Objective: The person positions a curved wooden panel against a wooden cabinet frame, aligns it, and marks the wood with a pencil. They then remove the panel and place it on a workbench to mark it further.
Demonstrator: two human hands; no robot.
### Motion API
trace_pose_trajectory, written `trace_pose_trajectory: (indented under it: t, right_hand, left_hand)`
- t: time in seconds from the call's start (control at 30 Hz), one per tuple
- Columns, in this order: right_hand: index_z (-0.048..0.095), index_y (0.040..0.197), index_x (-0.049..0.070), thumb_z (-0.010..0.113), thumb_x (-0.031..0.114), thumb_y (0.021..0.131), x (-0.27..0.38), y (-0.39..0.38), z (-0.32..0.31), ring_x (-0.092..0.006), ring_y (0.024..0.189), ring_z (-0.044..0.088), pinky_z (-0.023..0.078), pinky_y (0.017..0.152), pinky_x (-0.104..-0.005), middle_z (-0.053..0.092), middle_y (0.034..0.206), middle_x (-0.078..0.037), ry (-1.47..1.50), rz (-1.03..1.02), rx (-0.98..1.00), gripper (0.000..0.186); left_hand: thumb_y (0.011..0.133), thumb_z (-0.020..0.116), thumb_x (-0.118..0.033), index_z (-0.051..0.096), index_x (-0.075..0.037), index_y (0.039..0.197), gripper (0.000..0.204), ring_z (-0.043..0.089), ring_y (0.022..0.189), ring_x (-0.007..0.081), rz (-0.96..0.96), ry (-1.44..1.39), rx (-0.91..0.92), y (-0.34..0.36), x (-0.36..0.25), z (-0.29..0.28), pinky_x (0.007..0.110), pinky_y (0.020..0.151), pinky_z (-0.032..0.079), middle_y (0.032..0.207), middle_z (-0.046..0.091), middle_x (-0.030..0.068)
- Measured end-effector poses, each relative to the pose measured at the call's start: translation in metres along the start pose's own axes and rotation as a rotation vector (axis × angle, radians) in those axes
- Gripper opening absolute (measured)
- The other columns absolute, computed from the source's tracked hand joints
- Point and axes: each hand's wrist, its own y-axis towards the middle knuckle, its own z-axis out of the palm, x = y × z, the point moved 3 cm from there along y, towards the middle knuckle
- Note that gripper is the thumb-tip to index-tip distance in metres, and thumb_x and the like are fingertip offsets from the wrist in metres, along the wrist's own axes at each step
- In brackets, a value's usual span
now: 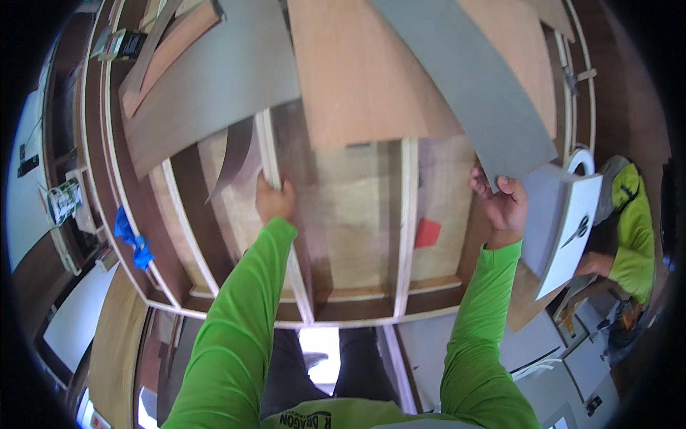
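The left hand [275,200] is closed around the top of a pale upright divider [266,154] of a wooden cabinet frame [350,314], the fingers wrapped over its edge. The right hand [504,204] pinches the lower end of a long grey laminate strip [464,79], which runs up and to the left from the fingers, crossing over a light brown plywood sheet [357,71] that lies across the top of the frame. Both forearms wear bright green sleeves and come in from the lower edge. Between the two hands stands a second pale divider [406,222], with a darker stained panel [300,164] just right of the left hand. A small red piece [427,233] lies in the compartment left of the right hand. Beside the right hand sits a white board [572,229]. A broader grey sheet [214,79] rests over the upper left of the frame, and a blue cloth [132,236] hangs at its left side. At the far right, another person in a green top [632,243] is crouched low.
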Motion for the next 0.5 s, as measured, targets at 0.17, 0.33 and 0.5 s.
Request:
trace_pose_trajectory:
  t: [0.17,0.33,0.5]
  right_hand:
    - [0.057,0.125,-0.006,0.067,0.014,0.089,-0.117,-0.06,0.04,-0.034,0.102,0.067,0.058,0.085,-0.0475,0.067,0.115,-0.017,-0.349,0.242,-0.016,0.042]
    - [0.062,0.122,-0.003,0.063,0.022,0.099,-0.24,-0.158,0.085,-0.0248,0.098,0.068,0.057,0.084,-0.0359,0.069,0.113,-0.013,-0.299,0.053,-0.415,0.034]
    - [0.062,0.125,-0.002,0.06,0.024,0.101,-0.354,-0.269,0.062,-0.0225,0.111,0.063,0.047,0.096,-0.0321,0.067,0.12,-0.012,-0.585,0.211,-0.563,0.037]
  left_hand:
    - [0.082,0.067,-0.028,0.054,-0.001,0.124,0.051,0.063,0.103,0.0451,0.032,0.012,0.034,0.001,-0.012,-0.003,0.05,0.089,0.049,0.11,0.066,0.0258]
    - [0.087,0.064,-0.034,0.048,0.005,0.133,0.062,0.059,0.113,0.0453,0.035,-0.231,0.034,-0.001,-0.007,0.001,0.047,0.098,0.045,0.118,0.062,0.0285]
    - [0.093,0.059,-0.04,0.044,0.008,0.138,0.067,0.057,0.115,0.0434,0.304,-0.345,-0.188,-0.002,0.004,-0.006,0.046,0.102,0.042,0.121,0.061,0.0277]
